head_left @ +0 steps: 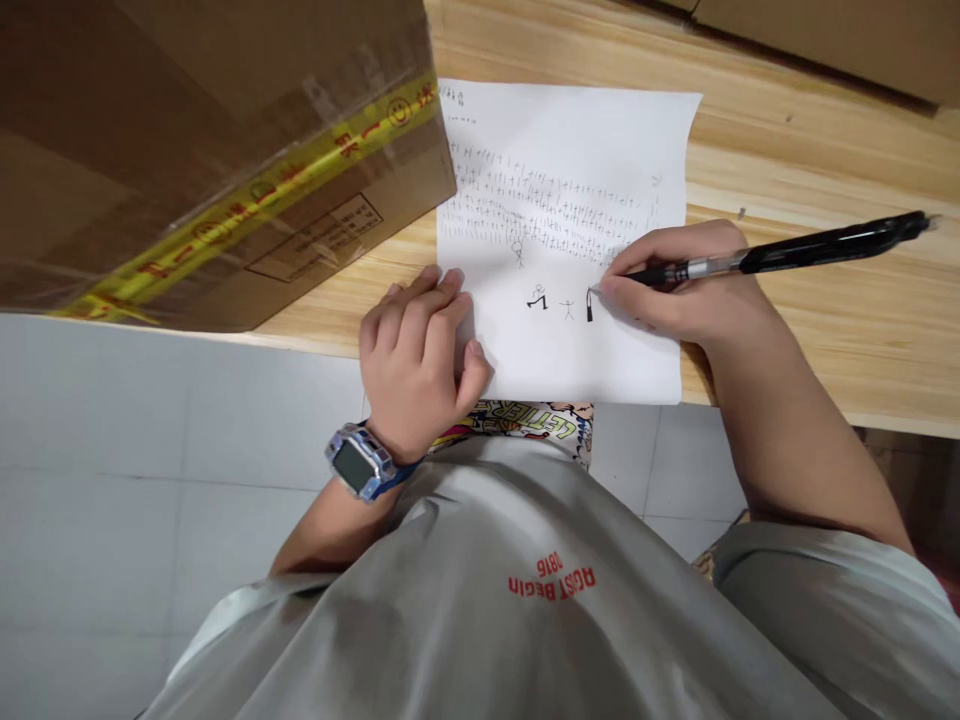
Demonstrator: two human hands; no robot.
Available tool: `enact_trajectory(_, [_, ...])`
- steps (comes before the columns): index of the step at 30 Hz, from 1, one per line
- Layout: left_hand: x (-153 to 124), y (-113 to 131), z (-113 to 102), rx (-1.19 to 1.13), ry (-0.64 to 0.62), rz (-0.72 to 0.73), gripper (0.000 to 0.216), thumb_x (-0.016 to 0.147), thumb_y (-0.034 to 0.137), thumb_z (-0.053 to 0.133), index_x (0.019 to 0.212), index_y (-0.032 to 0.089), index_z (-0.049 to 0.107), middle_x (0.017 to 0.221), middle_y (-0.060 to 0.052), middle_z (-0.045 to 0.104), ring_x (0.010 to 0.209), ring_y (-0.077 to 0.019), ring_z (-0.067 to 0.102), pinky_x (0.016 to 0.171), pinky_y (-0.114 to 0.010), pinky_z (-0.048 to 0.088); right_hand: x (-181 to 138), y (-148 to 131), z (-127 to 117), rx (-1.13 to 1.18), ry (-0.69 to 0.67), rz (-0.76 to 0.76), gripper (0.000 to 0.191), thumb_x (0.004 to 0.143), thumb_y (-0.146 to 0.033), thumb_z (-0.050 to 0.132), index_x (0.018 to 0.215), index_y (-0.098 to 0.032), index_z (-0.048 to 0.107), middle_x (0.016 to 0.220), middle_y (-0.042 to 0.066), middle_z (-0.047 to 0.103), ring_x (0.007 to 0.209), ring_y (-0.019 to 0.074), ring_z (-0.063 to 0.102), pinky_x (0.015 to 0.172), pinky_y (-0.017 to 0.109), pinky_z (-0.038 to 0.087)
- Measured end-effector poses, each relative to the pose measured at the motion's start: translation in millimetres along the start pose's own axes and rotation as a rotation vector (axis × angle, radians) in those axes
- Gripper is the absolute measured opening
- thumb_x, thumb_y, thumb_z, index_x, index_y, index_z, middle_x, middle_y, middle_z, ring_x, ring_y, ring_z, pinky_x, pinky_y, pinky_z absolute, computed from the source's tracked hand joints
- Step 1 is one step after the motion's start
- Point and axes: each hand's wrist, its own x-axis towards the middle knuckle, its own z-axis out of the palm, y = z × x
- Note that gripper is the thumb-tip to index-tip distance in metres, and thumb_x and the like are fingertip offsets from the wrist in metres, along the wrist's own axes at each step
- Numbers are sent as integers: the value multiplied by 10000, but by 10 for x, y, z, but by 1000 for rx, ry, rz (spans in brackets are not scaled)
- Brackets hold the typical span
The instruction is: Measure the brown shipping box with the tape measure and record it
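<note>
A black pen [825,245] with a clear section is gripped in my right hand [694,285]. Its tip is down by a small dark tall shape drawn on a white sheet of paper [510,350]. Stick figures and another dark mark are drawn beside that shape, and rows of short pen strokes fill the sheet's upper part. My left hand [420,350] lies palm down at the sheet's lower left edge, fingers loosely bent and resting on the paper and the table. A blue digital watch [360,462] is on my left wrist.
A large cardboard box [360,200] with yellow printed tape stands at the left, against the sheet's left edge. Another cardboard box [847,40] is at the back right of the wooden table [810,360]. Grey floor tiles [150,480] show below the table's front edge.
</note>
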Motion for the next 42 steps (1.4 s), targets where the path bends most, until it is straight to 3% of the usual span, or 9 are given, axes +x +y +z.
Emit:
enact_trajectory(8, [2,1,5,-6,7,14,399,886,350,534,1267,252,603,1379,10,678,1373,-148,597,1149,-342,437,-2,12,8,42,11,17,97,770,-250,767,684,-255,722,568,-2,612,490,162,527,511,359,426])
enact_trajectory(18, [9,-12,-3,43,3,33,404,896,382,526,1276,269,602,1380,26,682,1365,-130,595,1128,-349,471,12,5,-50,-4,-91,-30,99,796,-268,773,701,-258,745,656,24,679,587,198,615,566,376,477])
enact_trajectory(26, [-40,-22,34,-163,-38,-79,400,912,378,540,1302,301,584,1442,38,637,1429,-135,557,1218,-329,401,13,-3,-56,1,-98,-41,104,793,-256,773,694,-259,745,654,18,687,576,185,609,544,360,467])
enact_trajectory(31, [-23,-20,14,-48,-26,-22,403,907,385,528,1292,286,595,1416,31,657,1408,-124,569,1174,-341,430,12,0,-55,-10,-96,-38,101,793,-264,769,694,-260,746,656,20,685,591,194,621,560,365,474])
enact_trajectory(42, [-18,-10,14,-31,-33,-32,401,907,373,526,1295,284,581,1425,33,651,1408,-123,574,1185,-316,423,5,-42,-70,-26,-118,-60,92,785,-267,765,694,-260,754,664,13,704,588,186,631,558,350,477])
